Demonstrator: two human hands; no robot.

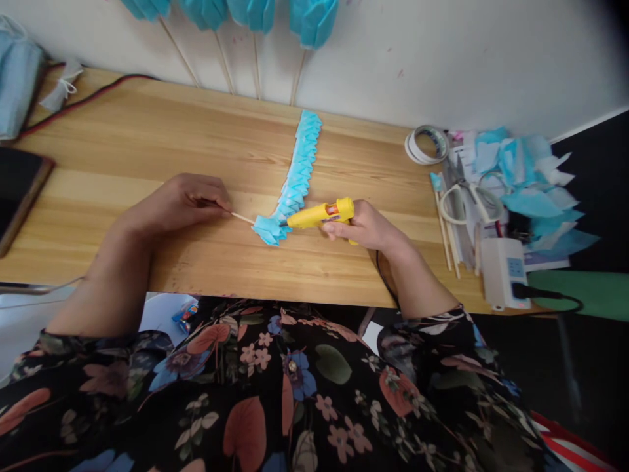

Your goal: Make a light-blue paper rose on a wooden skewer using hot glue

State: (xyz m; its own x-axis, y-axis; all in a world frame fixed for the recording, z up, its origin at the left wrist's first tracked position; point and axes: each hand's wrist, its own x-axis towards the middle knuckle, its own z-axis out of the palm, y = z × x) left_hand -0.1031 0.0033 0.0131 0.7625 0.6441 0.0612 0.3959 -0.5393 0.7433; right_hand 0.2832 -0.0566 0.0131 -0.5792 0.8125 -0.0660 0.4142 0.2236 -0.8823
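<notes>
My left hand (189,202) pinches a thin wooden stick (242,217) that points right. At its far end the stick meets a cluster of folded blue paper (268,231). From that cluster a long pleated blue paper strip (301,164) runs up and away across the wood table (196,134). Wrapped around a yellow hot glue gun (319,214) is my right hand (366,226). The gun's nozzle points left and reaches the blue paper near the stick's end. Whether glue is coming out cannot be made out.
Several blue paper flowers on sticks (314,23) lean against the wall. On the right are tape rolls (426,144), white-handled scissors (472,202), loose sticks (445,229), blue scraps (540,190) and a power strip (506,269). A dark tablet-like object (19,190) lies left.
</notes>
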